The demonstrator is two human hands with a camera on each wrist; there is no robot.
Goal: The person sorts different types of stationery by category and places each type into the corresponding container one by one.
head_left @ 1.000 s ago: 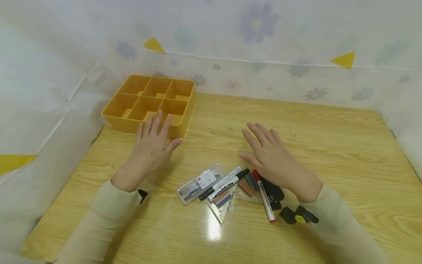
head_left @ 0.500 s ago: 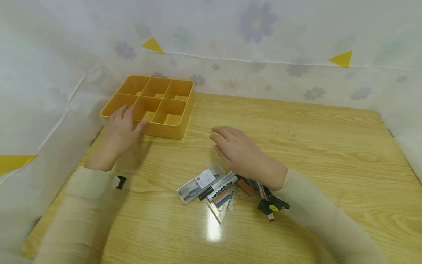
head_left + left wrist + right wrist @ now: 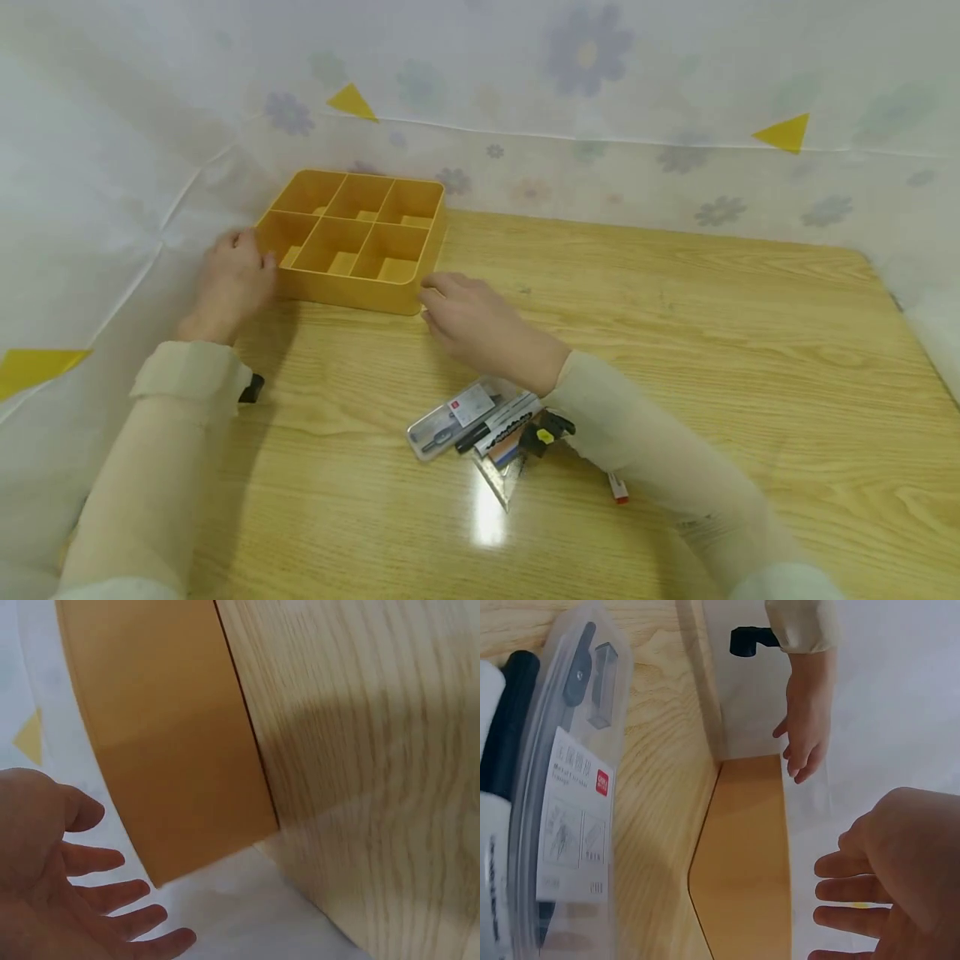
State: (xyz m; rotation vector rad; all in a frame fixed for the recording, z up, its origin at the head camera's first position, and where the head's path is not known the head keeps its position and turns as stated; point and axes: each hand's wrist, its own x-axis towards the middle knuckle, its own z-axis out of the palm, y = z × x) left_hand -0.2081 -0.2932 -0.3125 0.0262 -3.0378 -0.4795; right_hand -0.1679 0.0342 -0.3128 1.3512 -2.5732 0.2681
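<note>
A yellow organizer box (image 3: 345, 292) with several compartments stands at the back left of the table. My left hand (image 3: 228, 283) is at its left front corner. In the left wrist view, the fingers of this left hand (image 3: 52, 877) are spread and loosely bent beside the box wall (image 3: 172, 750), grasping nothing. My right hand (image 3: 487, 321) reaches to the right front corner. In the right wrist view, the right hand (image 3: 900, 877) has extended, slightly parted fingers just off the box rim.
Under the right forearm lie a clear compass case (image 3: 435, 433), markers (image 3: 498, 425), an orange-and-blue eraser (image 3: 507, 452), a triangle ruler (image 3: 495, 479) and a red-ended marker (image 3: 617, 488). White flowered cloth (image 3: 585, 100) hangs behind and to the left of the table.
My left hand has moved left from in front of the box to its left corner. The right hand has swung left, over the stationery, to the right corner. The box has stayed put.
</note>
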